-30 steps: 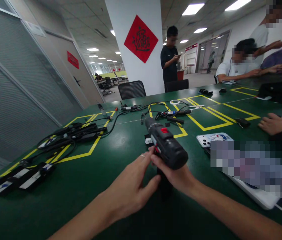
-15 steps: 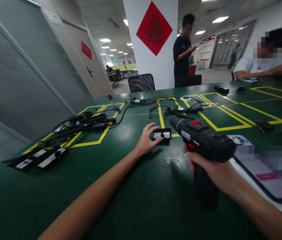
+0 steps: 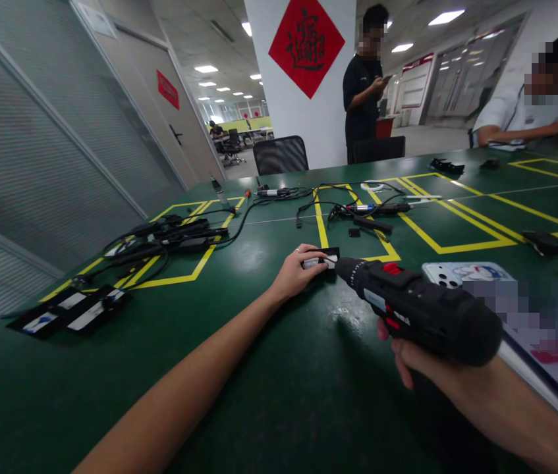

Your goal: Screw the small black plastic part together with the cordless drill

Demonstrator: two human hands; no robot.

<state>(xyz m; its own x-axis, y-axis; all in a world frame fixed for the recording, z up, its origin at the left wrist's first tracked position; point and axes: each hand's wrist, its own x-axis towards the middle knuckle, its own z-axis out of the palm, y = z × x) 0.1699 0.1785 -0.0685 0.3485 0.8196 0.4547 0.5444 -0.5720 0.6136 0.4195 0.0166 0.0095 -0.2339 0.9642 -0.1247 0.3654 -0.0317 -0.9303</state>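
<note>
My left hand (image 3: 301, 270) is closed on a small black piece with white patches (image 3: 334, 254), which lies on the green table (image 3: 259, 368). Its thumb is at the near side and the fingers reach over the piece, hiding part of it. In my right hand (image 3: 421, 362) is a black cordless drill (image 3: 419, 303) with red switches, gripped by the handle. The drill points away to the left, its thin bit in front of the piece by my left fingertips. Whether the bit touches the piece I cannot tell.
Phones (image 3: 543, 342) lie to the right, partly behind the drill. Black cables and adapters (image 3: 184, 234) are heaped at left, with labelled black pieces (image 3: 85, 315) nearer. A pen-shaped tool (image 3: 385, 209) with cable lies beyond my hands. Yellow tape (image 3: 476, 249) marks rectangles. People are behind the table.
My left fingers have closed from a spread pose onto the black-and-white piece. The drill has come lower, bringing its bit to the piece. The view has tilted slightly down.
</note>
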